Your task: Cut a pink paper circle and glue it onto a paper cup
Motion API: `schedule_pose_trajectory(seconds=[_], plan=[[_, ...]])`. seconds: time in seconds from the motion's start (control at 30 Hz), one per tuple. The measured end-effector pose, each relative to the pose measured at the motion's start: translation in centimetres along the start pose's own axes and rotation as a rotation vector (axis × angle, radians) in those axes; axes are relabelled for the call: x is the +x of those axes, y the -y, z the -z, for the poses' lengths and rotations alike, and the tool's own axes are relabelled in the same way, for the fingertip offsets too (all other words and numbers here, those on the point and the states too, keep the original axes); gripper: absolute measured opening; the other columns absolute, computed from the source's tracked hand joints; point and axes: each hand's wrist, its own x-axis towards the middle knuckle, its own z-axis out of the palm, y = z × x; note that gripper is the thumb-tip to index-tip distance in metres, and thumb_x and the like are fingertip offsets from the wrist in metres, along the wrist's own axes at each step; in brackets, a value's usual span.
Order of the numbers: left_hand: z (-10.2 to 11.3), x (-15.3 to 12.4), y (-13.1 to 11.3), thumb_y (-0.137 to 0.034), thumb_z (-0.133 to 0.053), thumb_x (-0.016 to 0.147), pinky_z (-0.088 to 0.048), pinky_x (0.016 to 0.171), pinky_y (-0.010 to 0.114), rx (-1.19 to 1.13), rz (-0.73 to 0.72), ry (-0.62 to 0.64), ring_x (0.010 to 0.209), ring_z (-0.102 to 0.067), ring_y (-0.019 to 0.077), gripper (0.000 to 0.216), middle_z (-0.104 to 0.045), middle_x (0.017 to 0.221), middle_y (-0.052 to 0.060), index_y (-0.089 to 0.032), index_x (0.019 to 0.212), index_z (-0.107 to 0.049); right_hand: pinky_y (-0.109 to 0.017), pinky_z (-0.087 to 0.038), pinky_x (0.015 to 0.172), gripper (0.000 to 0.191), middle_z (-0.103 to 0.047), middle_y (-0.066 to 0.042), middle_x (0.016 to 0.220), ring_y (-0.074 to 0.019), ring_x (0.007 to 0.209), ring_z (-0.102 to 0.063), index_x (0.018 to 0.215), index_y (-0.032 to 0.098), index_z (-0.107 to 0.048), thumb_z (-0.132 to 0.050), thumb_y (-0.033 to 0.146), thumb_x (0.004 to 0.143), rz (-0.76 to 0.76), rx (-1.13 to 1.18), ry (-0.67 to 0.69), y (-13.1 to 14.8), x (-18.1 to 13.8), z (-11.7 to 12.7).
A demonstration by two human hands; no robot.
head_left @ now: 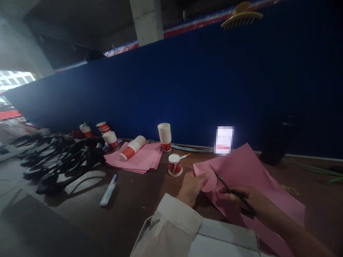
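Observation:
My left hand point(190, 187) pinches the left edge of a large sheet of pink paper point(241, 167), where a rounded flap point(210, 181) curls over. In my right hand point(245, 200) is a pair of dark scissors point(223, 181), its fingers wrapped round the handles. The blades point up and left and lie at the paper beside the rounded flap. Just left of my left hand an upside-down red paper cup point(175, 167) stands on the table, with a thin white-and-orange stick point(185, 156) beside it.
A stack of pink sheets point(134, 166) carries a lying stack of paper cups point(133, 147). More cups point(164, 137) stand along the blue partition point(160, 85). A capped pen point(108, 191) lies left, near tangled black headsets point(64, 160). A lit, blurred screen point(224, 140) stands behind the paper.

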Motion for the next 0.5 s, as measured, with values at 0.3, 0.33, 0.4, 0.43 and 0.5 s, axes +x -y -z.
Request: schedule_pose_trajectory(seconds=[0.3,0.33,0.4,0.43,0.5], plan=[[-0.35,-0.44,-0.31,-0.024,-0.079,0.071,-0.050,0.068,0.028,0.076,-0.001,-0.027,0.071,-0.063,0.0183,0.021,-0.072,0.078,0.010,-0.007,0.083,-0.077,-0.027,-0.044,0.062,0.051,-0.073,-0.004,0.079,-0.0215,0.074,-0.061,0.095,0.018,-0.081,-0.079,0.063,0.069,0.044,0.109,-0.014,0.95,-0.36,-0.92],[-0.41,-0.48,-0.32,-0.024,-0.080,0.070,-0.050,0.068,0.029,0.074,-0.002,-0.025,0.071,-0.063,0.0186,0.021,-0.073,0.079,0.010,-0.008,0.083,-0.077,-0.028,-0.045,0.064,0.051,-0.073,-0.004,0.080,-0.0228,0.077,-0.062,0.096,0.019,-0.081,-0.079,0.063,0.070,0.043,0.102,-0.010,0.88,-0.28,-0.88],[-0.49,-0.54,-0.31,-0.024,-0.081,0.069,-0.050,0.068,0.030,0.082,0.000,-0.029,0.071,-0.064,0.0193,0.022,-0.073,0.080,0.010,-0.008,0.083,-0.077,-0.028,-0.046,0.065,0.052,-0.075,-0.004,0.081,-0.0243,0.079,-0.064,0.097,0.019,-0.081,-0.079,0.064,0.070,0.031,0.083,-0.003,0.62,-0.05,-0.77],[-0.52,-0.55,-0.30,-0.024,-0.082,0.069,-0.050,0.068,0.030,0.093,0.003,-0.035,0.072,-0.064,0.0197,0.022,-0.074,0.081,0.011,-0.008,0.083,-0.077,-0.029,-0.047,0.067,0.053,-0.075,-0.003,0.082,-0.0252,0.080,-0.065,0.098,0.019,-0.080,-0.079,0.064,0.070,0.032,0.075,-0.002,0.46,0.09,-0.70],[-0.54,-0.57,-0.24,-0.024,-0.082,0.069,-0.050,0.069,0.031,0.109,0.014,-0.039,0.073,-0.065,0.0206,0.023,-0.074,0.082,0.012,-0.008,0.084,-0.078,-0.031,-0.050,0.074,0.052,-0.077,-0.004,0.087,-0.0284,0.088,-0.067,0.098,0.020,-0.081,-0.078,0.065,0.071,0.053,0.074,0.009,0.18,0.34,-0.55]])
